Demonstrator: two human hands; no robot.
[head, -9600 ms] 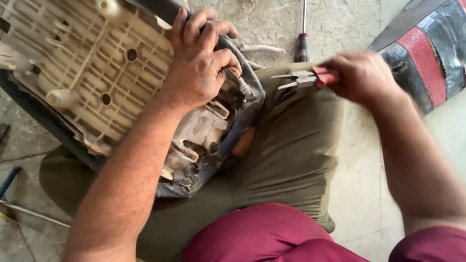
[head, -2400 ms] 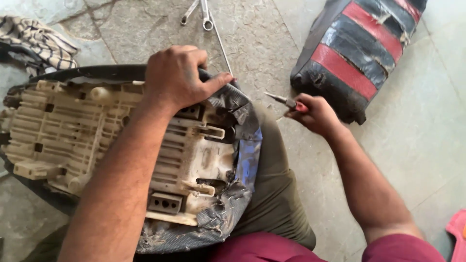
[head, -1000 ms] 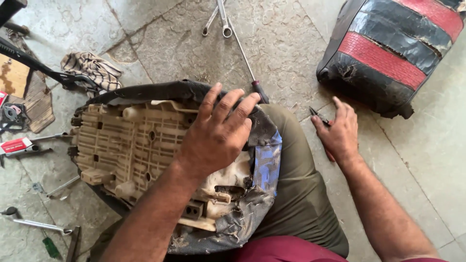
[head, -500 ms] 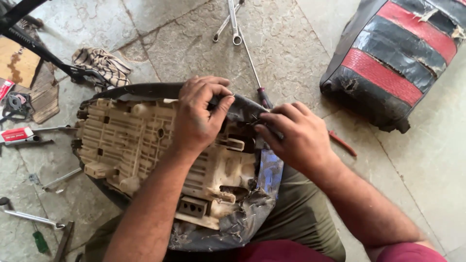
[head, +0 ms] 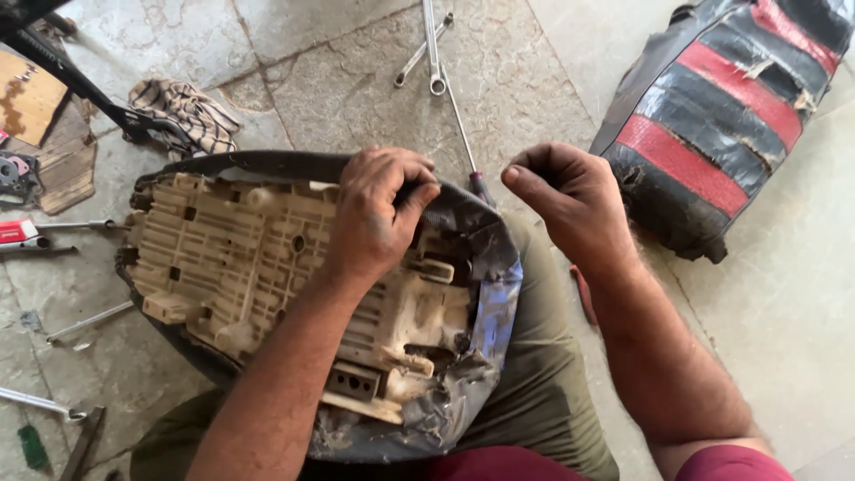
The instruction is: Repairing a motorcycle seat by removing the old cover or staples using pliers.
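**Seat base on lap, L hand gripping cover edge**

While an upturned seat base (head: 267,276) is rested across the lap, its cream plastic ribbed underside is turned up toward the camera. The base is ringed by a torn dark cover (head: 485,294), frayed and bluish at the near-right edge.

L hand (head: 378,214) is laid on the far rim of the base, fingers curled over and pressed together onto the cover edge there; the cover is pinched between fingertips and rim. Exact contact under the fingers cannot be seen.

R hand (head: 570,200) is held in the air just right of the base, apart from it. Fingers are curled in to a loose fist w/ thumb pressed against forefinger; whether sth small is pinched cannot be told.

A long screwdriver (head: 463,134) is seen on the stone floor (head: 338,80), its handle end just beyond the base, between the two hands. Two spanners (head: 427,49) are laid farther out. A red-handled tool (head: 583,294) is partly hidden beside the R forearm. A second seat (head: 730,116), black w/ red stripes and ripped, is set well off to the right. A striped rag (head: 183,111) is lying at upper left; more hand tools (head: 53,232) are scattered along the left edge.
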